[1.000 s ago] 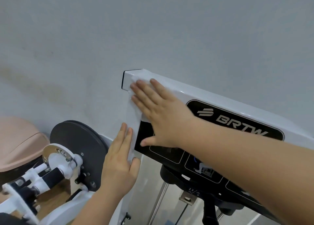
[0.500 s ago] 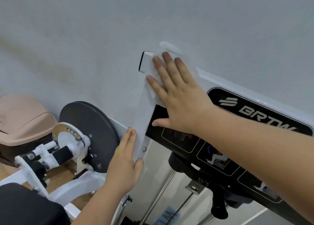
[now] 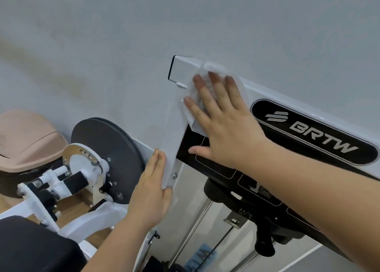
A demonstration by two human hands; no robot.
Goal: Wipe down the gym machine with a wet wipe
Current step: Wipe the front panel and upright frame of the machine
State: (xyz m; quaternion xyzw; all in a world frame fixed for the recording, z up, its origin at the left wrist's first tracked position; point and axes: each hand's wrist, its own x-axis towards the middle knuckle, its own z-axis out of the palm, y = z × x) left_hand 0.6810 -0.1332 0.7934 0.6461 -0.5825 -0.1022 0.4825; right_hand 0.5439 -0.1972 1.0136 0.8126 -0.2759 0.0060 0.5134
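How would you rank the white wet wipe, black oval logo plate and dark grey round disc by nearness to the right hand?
1. White wet wipe: under right hand.
2. Black oval logo plate: right.
3. Dark grey round disc: left.

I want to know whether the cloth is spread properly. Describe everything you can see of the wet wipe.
The wet wipe is a thin, white, slightly translucent sheet, crumpled along its top edge. It lies flat against the upper corner of the machine's white frame. The right hand presses it with spread, straight fingers and covers most of it. Its edges show around the fingers, and its lower corner reaches the top of the black panel.
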